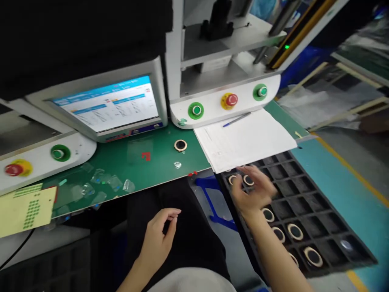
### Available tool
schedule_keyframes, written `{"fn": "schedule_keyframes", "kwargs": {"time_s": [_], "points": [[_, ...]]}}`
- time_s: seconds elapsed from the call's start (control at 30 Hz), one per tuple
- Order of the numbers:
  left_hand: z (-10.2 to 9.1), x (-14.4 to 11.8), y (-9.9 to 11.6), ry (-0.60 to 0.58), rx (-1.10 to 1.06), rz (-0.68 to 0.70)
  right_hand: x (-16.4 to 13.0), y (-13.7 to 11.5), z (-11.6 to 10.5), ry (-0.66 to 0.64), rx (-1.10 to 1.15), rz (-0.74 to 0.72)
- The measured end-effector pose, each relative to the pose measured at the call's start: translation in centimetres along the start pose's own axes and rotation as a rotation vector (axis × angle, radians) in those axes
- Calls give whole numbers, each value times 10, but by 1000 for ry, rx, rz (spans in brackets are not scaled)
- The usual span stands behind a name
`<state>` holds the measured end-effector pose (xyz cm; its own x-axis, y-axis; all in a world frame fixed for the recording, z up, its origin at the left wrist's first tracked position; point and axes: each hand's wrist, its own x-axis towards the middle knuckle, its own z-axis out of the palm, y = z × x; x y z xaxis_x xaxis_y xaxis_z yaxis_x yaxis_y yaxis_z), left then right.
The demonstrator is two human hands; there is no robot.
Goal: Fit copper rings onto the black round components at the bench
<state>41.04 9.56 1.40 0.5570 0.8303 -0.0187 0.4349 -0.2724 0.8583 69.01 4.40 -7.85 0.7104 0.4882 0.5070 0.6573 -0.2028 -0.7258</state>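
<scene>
Your right hand (252, 190), blurred, reached among rings (248, 180) at the tray's (328, 211) far corner; grip unclear. Your left hand (159, 235) hung empty, loosely curled. A hasty pick might have knocked neighbouring rings from their pockets.

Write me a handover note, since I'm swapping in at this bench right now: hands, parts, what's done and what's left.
Right hand: reaching over the far end of the black tray, at a ring part; grip unclear.
Left hand: over the lap, fingers loosely curled, holding nothing visible.
Parts: several rings sit in tray cells; one ring lies alone on the green mat.
Done: unclear from this view.
Left: many tray cells have no ring.
</scene>
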Motion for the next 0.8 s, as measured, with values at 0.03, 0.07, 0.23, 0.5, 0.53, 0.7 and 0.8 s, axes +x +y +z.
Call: {"fn": "schedule_keyframes", "kwargs": {"time_s": [0.03,0.07,0.23,0.5,0.53,0.7,0.8], "points": [[-2,-5,2,15,-5,3,9,-21,27,-99,24,-31],[-4,-10,3,39,-13,8,18,-42,51,-184,38,-54],[-18,-41,-9,189,-81,-67,43,-123,124,-373,46,-34],[-27,-51,-24,373,-475,-295,34,-167,102,-544,386,17],[-27,-49,-20,377,-530,-263,24,-174,90,-579,461,16],[-30,-29,8,119,-1261,-194,-41,-217,33,-711,1003,173],[-36,-23,21,85,-1592,-289,-66,-227,17,-775,1098,307]]}}
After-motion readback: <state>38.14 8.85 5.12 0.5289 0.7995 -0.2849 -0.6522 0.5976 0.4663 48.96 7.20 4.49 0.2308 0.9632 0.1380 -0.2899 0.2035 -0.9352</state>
